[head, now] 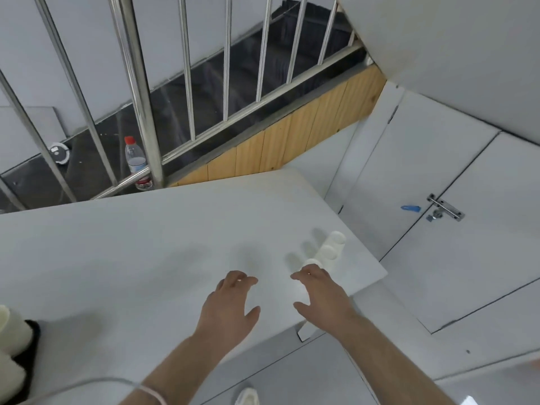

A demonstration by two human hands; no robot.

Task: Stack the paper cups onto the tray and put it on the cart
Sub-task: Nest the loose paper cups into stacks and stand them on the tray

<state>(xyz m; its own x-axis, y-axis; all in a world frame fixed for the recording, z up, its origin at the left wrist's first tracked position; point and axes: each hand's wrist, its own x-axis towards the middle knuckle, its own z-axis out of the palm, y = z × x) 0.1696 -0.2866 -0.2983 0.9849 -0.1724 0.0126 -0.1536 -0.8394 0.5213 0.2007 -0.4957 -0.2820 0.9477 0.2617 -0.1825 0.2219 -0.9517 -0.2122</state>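
Three white paper cups (328, 251) stand upside down in a row near the right corner of the white table (131, 252). My right hand (318, 293) hovers just in front of the nearest cup, fingers spread and holding nothing. Beside it, my left hand (230, 305) is also over the table with relaxed fingers, empty. At the left edge of the view, more cream cups (11, 331) sit on a dark tray (30, 343), mostly cut off. No cart is in view.
A steel railing (140, 92) runs behind the table, with a dark stairwell beyond it. A plastic water bottle (136, 163) with a red cap stands by the railing post. White cabinet doors with a metal latch (444, 207) are to the right.
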